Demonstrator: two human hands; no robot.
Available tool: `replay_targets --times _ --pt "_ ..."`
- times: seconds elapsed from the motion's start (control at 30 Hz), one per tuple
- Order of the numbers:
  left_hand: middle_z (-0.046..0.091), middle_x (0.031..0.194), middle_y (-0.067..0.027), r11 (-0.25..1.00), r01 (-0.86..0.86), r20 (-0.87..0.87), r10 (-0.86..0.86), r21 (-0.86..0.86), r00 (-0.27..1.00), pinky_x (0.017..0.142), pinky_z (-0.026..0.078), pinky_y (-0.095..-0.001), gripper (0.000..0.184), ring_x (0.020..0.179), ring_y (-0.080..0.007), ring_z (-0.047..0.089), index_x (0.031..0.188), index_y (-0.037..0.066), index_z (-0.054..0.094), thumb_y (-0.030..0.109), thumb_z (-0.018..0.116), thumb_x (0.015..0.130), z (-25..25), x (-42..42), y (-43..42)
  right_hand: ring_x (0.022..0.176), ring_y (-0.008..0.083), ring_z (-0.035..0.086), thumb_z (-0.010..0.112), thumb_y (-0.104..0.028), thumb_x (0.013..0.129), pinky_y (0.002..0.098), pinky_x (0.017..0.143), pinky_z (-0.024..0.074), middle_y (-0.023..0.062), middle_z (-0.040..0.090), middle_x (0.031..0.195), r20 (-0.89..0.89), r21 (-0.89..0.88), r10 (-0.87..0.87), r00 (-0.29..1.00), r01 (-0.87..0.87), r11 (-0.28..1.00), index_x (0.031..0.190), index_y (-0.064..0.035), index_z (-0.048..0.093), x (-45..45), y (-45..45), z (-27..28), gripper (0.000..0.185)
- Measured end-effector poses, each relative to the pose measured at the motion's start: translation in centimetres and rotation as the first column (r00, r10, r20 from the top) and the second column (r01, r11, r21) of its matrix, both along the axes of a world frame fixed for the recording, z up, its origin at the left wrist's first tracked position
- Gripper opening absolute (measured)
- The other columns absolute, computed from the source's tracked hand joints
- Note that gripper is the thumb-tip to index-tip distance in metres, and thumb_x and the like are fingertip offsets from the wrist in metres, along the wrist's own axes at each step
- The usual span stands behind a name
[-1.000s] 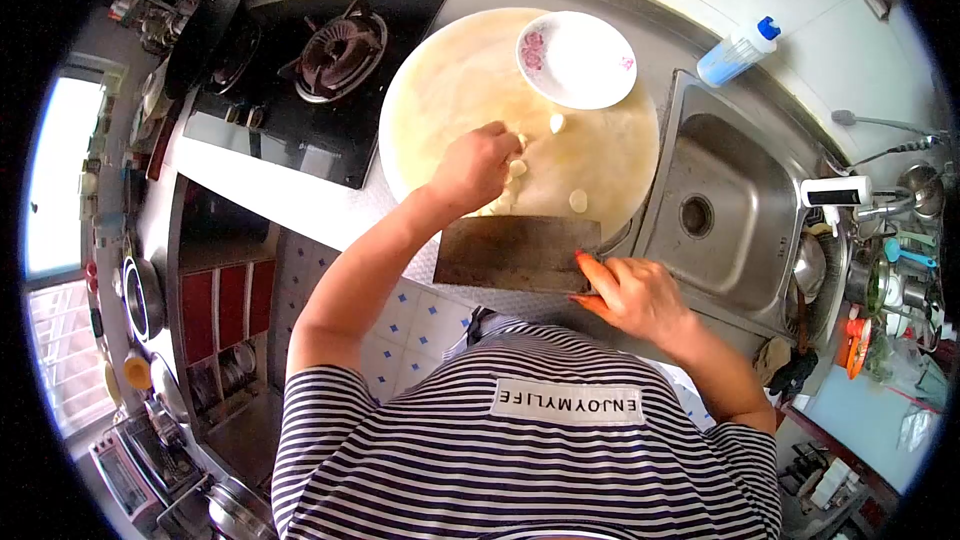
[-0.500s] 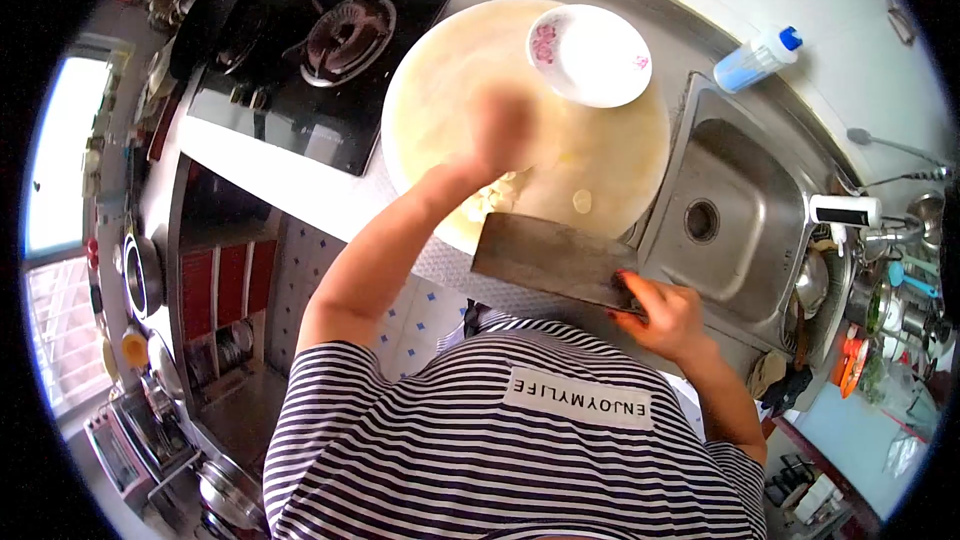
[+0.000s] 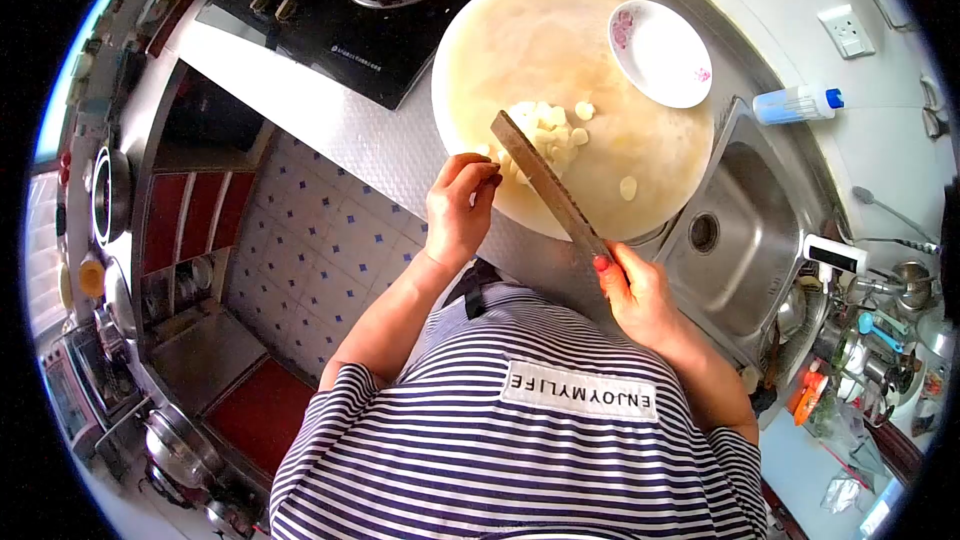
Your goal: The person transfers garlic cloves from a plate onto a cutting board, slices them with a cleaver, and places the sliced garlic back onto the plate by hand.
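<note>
A round wooden board [image 3: 540, 30] bears a pile of pale sliced pieces [image 3: 545, 125], with one slice [image 3: 628, 188] lying apart to the right. My right hand [image 3: 637, 290] grips the handle of a cleaver [image 3: 548, 180], its blade slanting up and left across the near side of the pile. My left hand [image 3: 462, 205] is at the board's lower left edge, left of the blade, fingers bent together; whatever they hold is too small to make out. On the board's upper right rests a white bowl with pink flowers [image 3: 662, 55].
A gas stove [image 3: 400, 40] is at the upper left of the board. To the right is a steel sink [image 3: 735, 230], with a blue-capped bottle [image 3: 795, 105] behind it. Utensils and dishes crowd the far right. A tiled floor [image 3: 320, 210] shows at the lower left.
My left hand has come from over the board to its near left edge. The cleaver has turned from nearly level to a steep slant over the board. The view has shifted and rotated.
</note>
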State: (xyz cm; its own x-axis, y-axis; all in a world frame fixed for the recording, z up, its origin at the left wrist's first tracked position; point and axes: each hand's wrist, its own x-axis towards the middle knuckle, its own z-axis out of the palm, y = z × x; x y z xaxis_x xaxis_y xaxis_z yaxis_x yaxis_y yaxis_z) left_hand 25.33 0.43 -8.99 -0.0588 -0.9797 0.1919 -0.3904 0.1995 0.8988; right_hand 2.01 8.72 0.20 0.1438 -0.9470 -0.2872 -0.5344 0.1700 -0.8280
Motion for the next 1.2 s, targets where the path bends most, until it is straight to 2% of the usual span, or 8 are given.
replay_targets --times 0.33,0.5,0.73,0.8,0.93,1.03,1.1,1.2 --pt "0.062 0.103 -0.0132 0.998 -0.068 -0.032 0.067 -0.017 0.997 0.069 0.058 -0.0287 0.015 0.083 -0.0211 0.068 0.097 -0.003 0.065 -0.01 0.063 0.084 -0.6 -0.1 0.1 0.055 0.0346 0.062 0.057 -0.024 0.099 0.0385 0.05 0.0436 0.0234 0.057 0.065 -0.035 0.011 0.06 0.998 -0.059 0.998 0.115 -0.0008 0.06 1.2 -0.2 0.7 0.028" --pt "0.062 0.102 -0.0129 0.992 -0.066 0.021 0.069 -0.109 0.997 0.069 0.056 -0.0299 0.018 0.082 -0.022 0.068 0.098 -0.001 0.065 -0.009 0.066 0.082 -1.1 -0.3 0.4 0.054 0.0348 0.061 0.057 -0.022 0.099 0.0386 0.05 0.0433 0.0233 0.056 0.064 -0.042 0.002 0.078 0.996 -0.078 0.997 0.115 -0.0003 0.06 1.1 -0.5 0.8 0.028" --pt "0.061 0.1 -0.0126 0.986 -0.087 0.017 0.09 -0.143 0.996 0.07 0.055 -0.0306 0.018 0.082 -0.0237 0.067 0.097 0.0 0.065 -0.008 0.068 0.08 -1.3 -0.4 0.8 0.053 0.0366 0.058 0.057 -0.018 0.098 0.0403 0.049 0.0423 0.0243 0.055 0.064 -0.032 0.003 0.121 0.992 -0.121 0.993 0.115 0.0001 0.06 0.9 -1.3 1.1 0.025" --pt "0.061 0.098 -0.0127 0.969 -0.07 0.073 0.089 -0.237 0.993 0.07 0.053 -0.0315 0.018 0.082 -0.0253 0.066 0.095 0.001 0.066 -0.008 0.069 0.079 -0.9 -0.4 0.5 0.054 0.0367 0.058 0.057 -0.017 0.098 0.0404 0.05 0.0426 0.0244 0.055 0.065 -0.05 0.002 0.133 0.99 -0.133 0.991 0.115 0.0 0.06 0.9 -1.6 1.1 0.024" --pt "0.062 0.097 -0.0129 0.971 -0.062 0.082 0.083 -0.23 0.993 0.071 0.053 -0.0319 0.019 0.082 -0.0261 0.066 0.094 0.001 0.066 -0.007 0.07 0.077 -0.9 -0.6 0.1 0.054 0.0365 0.059 0.058 -0.015 0.097 0.0399 0.05 0.043 0.0245 0.056 0.066 -0.054 0.001 0.141 0.989 -0.141 0.99 0.115 0.0006 0.06 0.9 -1.9 0.9 0.024" --pt "0.062 0.097 -0.0128 0.982 -0.084 0.026 0.09 -0.17 0.996 0.07 0.053 -0.0317 0.019 0.082 -0.0258 0.066 0.094 0.001 0.066 -0.007 0.07 0.077 -1.2 -0.7 0.2 0.054 0.0355 0.059 0.058 -0.015 0.097 0.0392 0.05 0.043 0.0244 0.056 0.067 -0.048 0.016 0.126 0.991 -0.125 0.992 0.116 0.0014 0.059 0.7 -1.8 0.8 0.025" --pt "0.062 0.097 -0.0139 0.988 -0.09 0.001 0.091 -0.128 0.996 0.072 0.053 -0.0356 0.018 0.084 -0.0308 0.064 0.093 0.0 0.065 -0.008 0.067 0.077 -1.0 -0.8 0.2 0.054 0.0349 0.059 0.058 -0.014 0.097 0.0389 0.05 0.0429 0.0244 0.056 0.067 -0.042 0.001 0.122 0.992 -0.122 0.993 0.116 0.0016 0.059 0.4 -1.6 0.9 0.025" --pt "0.062 0.096 -0.0136 0.992 -0.091 -0.04 0.088 -0.091 0.995 0.071 0.054 -0.0351 0.019 0.083 -0.0305 0.064 0.093 0.0 0.065 -0.008 0.066 0.076 -1.2 -0.9 0.1 0.054 0.0339 0.059 0.059 -0.013 0.096 0.0387 0.049 0.043 0.0242 0.056 0.068 -0.042 -0.011 0.128 0.991 -0.129 0.992 0.117 0.0017 0.059 0.0 -1.6 1.3 0.026"
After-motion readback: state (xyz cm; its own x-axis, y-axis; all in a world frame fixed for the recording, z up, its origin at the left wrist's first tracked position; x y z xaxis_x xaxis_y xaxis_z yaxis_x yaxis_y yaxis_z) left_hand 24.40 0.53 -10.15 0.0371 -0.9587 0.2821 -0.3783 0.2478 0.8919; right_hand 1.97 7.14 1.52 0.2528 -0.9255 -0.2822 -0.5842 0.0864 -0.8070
